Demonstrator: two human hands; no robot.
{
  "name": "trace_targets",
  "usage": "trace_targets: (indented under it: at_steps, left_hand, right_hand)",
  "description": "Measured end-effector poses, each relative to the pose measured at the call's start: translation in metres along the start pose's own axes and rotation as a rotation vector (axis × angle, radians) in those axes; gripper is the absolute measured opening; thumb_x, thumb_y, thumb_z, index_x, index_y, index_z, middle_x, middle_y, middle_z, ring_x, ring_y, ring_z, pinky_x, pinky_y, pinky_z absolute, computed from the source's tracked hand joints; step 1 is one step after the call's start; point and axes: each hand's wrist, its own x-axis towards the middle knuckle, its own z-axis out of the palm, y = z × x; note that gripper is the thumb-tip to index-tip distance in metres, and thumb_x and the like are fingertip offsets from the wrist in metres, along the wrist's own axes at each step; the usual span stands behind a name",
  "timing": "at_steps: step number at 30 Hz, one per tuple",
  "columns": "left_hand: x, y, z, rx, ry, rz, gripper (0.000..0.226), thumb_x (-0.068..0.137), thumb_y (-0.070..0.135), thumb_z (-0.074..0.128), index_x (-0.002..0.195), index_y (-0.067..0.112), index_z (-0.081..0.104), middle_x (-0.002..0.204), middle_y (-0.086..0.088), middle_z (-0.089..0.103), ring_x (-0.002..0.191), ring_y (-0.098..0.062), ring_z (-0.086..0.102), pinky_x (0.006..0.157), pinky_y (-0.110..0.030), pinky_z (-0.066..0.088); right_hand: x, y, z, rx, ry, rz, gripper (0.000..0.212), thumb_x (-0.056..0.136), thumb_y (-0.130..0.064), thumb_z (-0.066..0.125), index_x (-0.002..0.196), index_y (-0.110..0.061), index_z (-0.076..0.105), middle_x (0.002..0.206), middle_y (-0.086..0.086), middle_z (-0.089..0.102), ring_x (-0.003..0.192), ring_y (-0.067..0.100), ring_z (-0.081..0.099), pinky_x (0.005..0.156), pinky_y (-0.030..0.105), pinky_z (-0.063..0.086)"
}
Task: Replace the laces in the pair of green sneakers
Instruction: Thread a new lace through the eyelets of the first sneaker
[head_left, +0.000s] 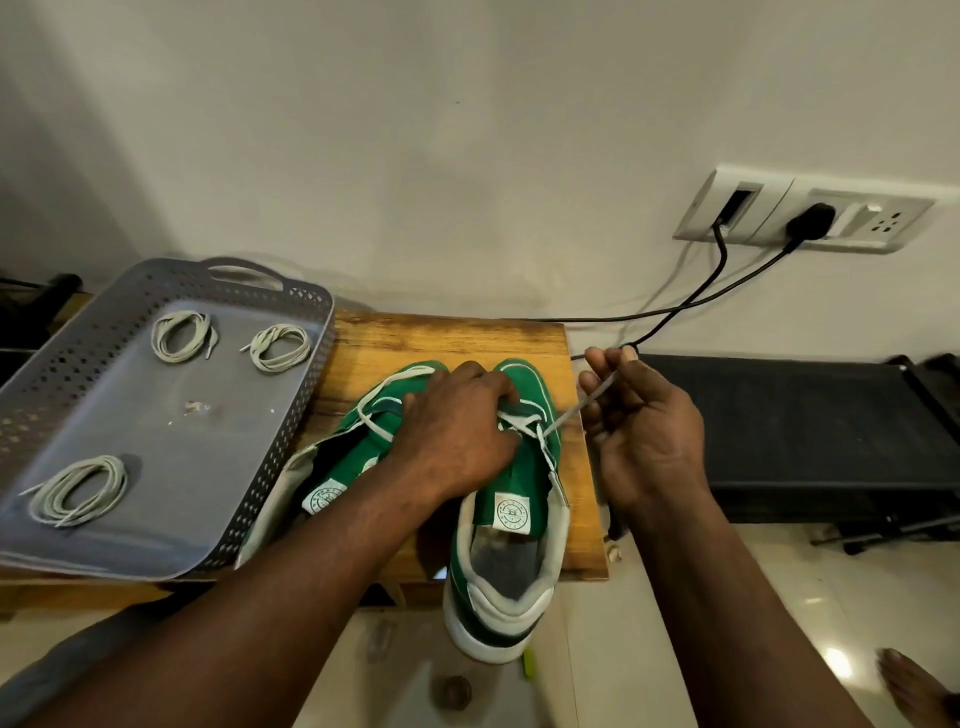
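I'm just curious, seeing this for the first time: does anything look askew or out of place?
One green sneaker hangs heel-first past the wooden table's near edge, which looks precarious, though the left hand holds its front. The grey tray also juts beyond the table's left side.

Single head-worn wide-angle view, forward and down, close over the wooden table (457, 338) against the wall (415, 156).

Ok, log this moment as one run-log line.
left hand: grips right-side sneaker | right hand: pinches its lace, pulled taut | tray: three coiled laces
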Motion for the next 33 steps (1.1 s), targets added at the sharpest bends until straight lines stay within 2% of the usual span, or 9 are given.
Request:
trace_targets:
  at_steps: [6, 11, 13, 15, 19, 25, 28, 31, 33]
  left_hand:
    - [0.001, 0.021, 0.000, -0.548, 0.080, 0.055, 0.013, 0.097, 0.032, 0.074, 0.109, 0.031, 0.080, 0.114, 0.013, 0.072, 0.108, -0.007, 0.064, 0.095, -0.031, 0.050]
    - [0.000, 0.030, 0.005, -0.709, 0.030, 0.084, 0.006, 0.098, 0.036, 0.073, 0.097, 0.033, 0.078, 0.095, 0.013, 0.073, 0.090, -0.007, 0.066, 0.088, -0.038, 0.055]
    - [0.002, 0.026, 0.004, -0.742, 0.048, 0.064, 0.006, 0.095, 0.037, 0.076, 0.091, 0.032, 0.076, 0.092, 0.012, 0.074, 0.089, -0.009, 0.067, 0.088, -0.044, 0.058]
    - [0.005, 0.019, 0.001, -0.690, 0.041, 0.051, 0.008, 0.094, 0.033, 0.078, 0.088, 0.030, 0.075, 0.090, 0.013, 0.074, 0.090, -0.009, 0.068, 0.090, -0.044, 0.057]
    - [0.007, 0.000, -0.001, -0.254, -0.053, 0.001, 0.013, 0.092, 0.041, 0.078, 0.084, 0.037, 0.069, 0.095, 0.013, 0.070, 0.104, -0.014, 0.060, 0.093, -0.046, 0.054]
    - [0.005, 0.012, 0.001, -0.483, -0.029, 0.158, 0.026, 0.087, 0.064, 0.071, 0.109, 0.050, 0.075, 0.111, 0.024, 0.072, 0.117, -0.011, 0.060, 0.099, -0.048, 0.051]
    - [0.002, 0.016, 0.001, -0.432, 0.031, 0.168, 0.030, 0.091, 0.053, 0.074, 0.119, 0.044, 0.072, 0.121, 0.021, 0.068, 0.123, -0.013, 0.047, 0.097, -0.041, 0.044]
    - [0.002, 0.015, 0.001, -0.413, 0.064, 0.186, 0.008, 0.091, 0.046, 0.076, 0.097, 0.047, 0.071, 0.114, 0.024, 0.067, 0.116, -0.014, 0.044, 0.093, -0.039, 0.038]
    - [0.002, 0.016, 0.000, -0.373, 0.071, 0.187, 0.010, 0.092, 0.045, 0.075, 0.086, 0.045, 0.067, 0.108, 0.024, 0.067, 0.113, -0.015, 0.044, 0.094, -0.041, 0.040]
  right_hand:
    - [-0.013, -0.019, 0.006, 0.018, -0.183, -0.188, 0.020, 0.105, -0.022, 0.054, 0.105, -0.009, 0.070, 0.111, 0.011, 0.077, 0.095, 0.023, 0.075, 0.066, 0.022, 0.049]
    - [-0.022, -0.019, 0.011, 0.026, -0.261, -0.192, 0.025, 0.107, -0.020, 0.048, 0.106, -0.005, 0.068, 0.110, 0.015, 0.077, 0.105, 0.031, 0.075, 0.087, 0.036, 0.052]
    - [-0.023, -0.021, 0.012, 0.023, -0.263, -0.194, 0.025, 0.107, -0.022, 0.048, 0.106, -0.006, 0.068, 0.112, 0.015, 0.077, 0.105, 0.030, 0.076, 0.077, 0.029, 0.054]
    - [-0.023, -0.025, 0.011, 0.037, -0.243, -0.192, 0.025, 0.107, -0.024, 0.048, 0.105, -0.008, 0.068, 0.114, 0.015, 0.077, 0.104, 0.028, 0.076, 0.066, 0.021, 0.051]
    - [-0.022, -0.032, 0.006, 0.098, -0.205, -0.198, 0.026, 0.108, -0.025, 0.048, 0.107, -0.009, 0.069, 0.117, 0.014, 0.077, 0.108, 0.028, 0.075, 0.064, 0.018, 0.052]
    - [-0.023, -0.022, 0.009, 0.072, -0.230, -0.131, 0.023, 0.105, -0.017, 0.049, 0.105, -0.006, 0.069, 0.109, 0.016, 0.077, 0.098, 0.027, 0.077, 0.067, 0.023, 0.058]
    - [-0.024, -0.017, 0.012, 0.057, -0.263, -0.101, 0.022, 0.104, -0.015, 0.051, 0.108, -0.004, 0.069, 0.110, 0.018, 0.077, 0.096, 0.027, 0.077, 0.070, 0.025, 0.058]
    - [-0.025, -0.016, 0.015, 0.078, -0.275, -0.080, 0.021, 0.103, -0.012, 0.051, 0.109, -0.001, 0.069, 0.110, 0.020, 0.076, 0.095, 0.028, 0.078, 0.066, 0.025, 0.060]
    - [-0.025, -0.018, 0.015, 0.080, -0.265, -0.079, 0.021, 0.103, -0.012, 0.051, 0.109, -0.002, 0.069, 0.111, 0.020, 0.076, 0.097, 0.029, 0.078, 0.065, 0.024, 0.059]
